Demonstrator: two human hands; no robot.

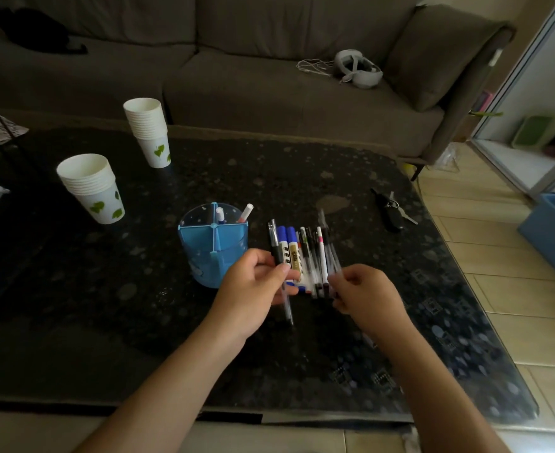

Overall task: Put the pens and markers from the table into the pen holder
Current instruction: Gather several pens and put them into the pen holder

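Note:
A round blue pen holder [213, 245] with four compartments stands on the dark table [204, 354]. Two white-capped markers [246, 212] stick up in its far compartments. To its right lies a row of several pens and markers [305, 253], two with blue caps. My left hand [256, 286] pinches a black pen [277, 253] at the row's left end. My right hand [366, 294] grips a clear pen [330, 246], blurred, at the row's right end. The near ends of the row are hidden behind my fingers.
Two stacks of white paper cups with green leaves [91, 188] [148, 130] stand at the left and back left. A bunch of keys [390, 209] lies at the right. A grey sofa [269, 76] runs behind the table, a blue crate [554, 230] sits on the floor.

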